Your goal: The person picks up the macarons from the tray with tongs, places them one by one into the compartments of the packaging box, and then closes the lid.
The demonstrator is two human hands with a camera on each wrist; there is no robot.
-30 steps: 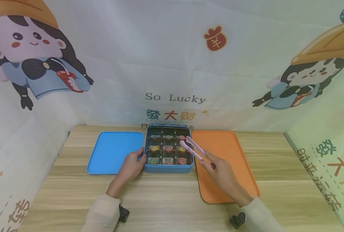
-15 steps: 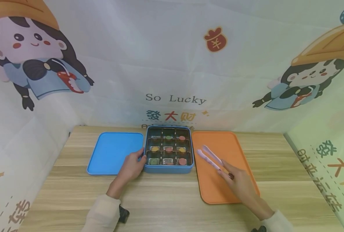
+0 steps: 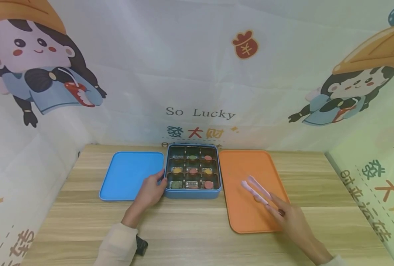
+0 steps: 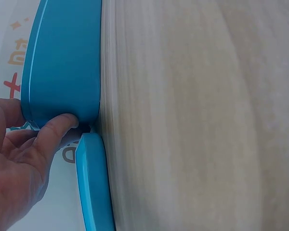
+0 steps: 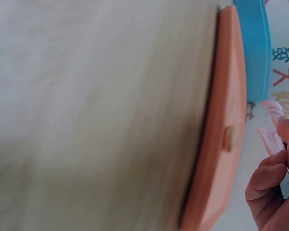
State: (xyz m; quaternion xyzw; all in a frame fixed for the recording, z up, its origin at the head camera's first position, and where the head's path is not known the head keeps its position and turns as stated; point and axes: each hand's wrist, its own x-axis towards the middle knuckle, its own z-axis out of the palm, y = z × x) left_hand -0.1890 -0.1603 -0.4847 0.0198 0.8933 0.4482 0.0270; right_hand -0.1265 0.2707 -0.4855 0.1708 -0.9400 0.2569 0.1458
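My left hand [image 3: 153, 189] holds the left side of a blue box [image 3: 193, 194], thumb and fingers against its wall and corner. Inside is a dark divided insert with small round pieces in pink, yellow and green, such as a pink piece [image 3: 208, 184] in the front right compartment. My right hand [image 3: 293, 218] grips pink tongs [image 3: 257, 192] above the orange tray [image 3: 240, 218], the tips apart with nothing between them. Below the tongs, a small tan piece [image 5: 230, 138] lies on the tray in the right wrist view, mostly hidden in the head view.
A shallow blue tray or lid [image 3: 130, 175] lies left of the box. Everything stands on a wooden table [image 3: 190, 232], with a printed cloth [image 3: 197, 74] hanging close behind the box and along both sides.
My right hand has drawn the tongs away from over the box, rightward and nearer to me, over the orange tray. The left hand has stayed on the box.
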